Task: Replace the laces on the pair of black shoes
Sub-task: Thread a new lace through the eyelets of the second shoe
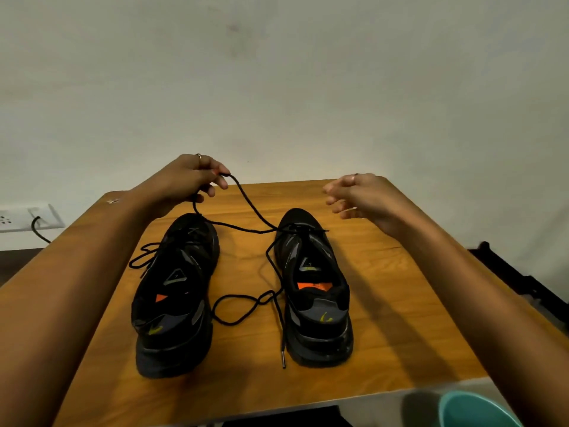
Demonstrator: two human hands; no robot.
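Two black shoes stand side by side on a wooden table (385, 303), toes pointing away from me. The left shoe (175, 291) has a loose black lace trailing off its left side. A long black lace (246, 208) runs from the right shoe (317, 288) up to my left hand (187, 183), which pinches it above the left shoe's toe. The lace's other end loops on the table between the shoes and ends in a metal tip (283, 363). My right hand (360, 195) hovers above and beyond the right shoe's toe, fingers loosely curled, holding nothing.
A plain wall rises behind the table's far edge. A white wall socket (27, 217) with a black cable sits at the left. A teal bowl-like object (474, 409) shows at the bottom right, below the table's near edge. Dark furniture stands at the right.
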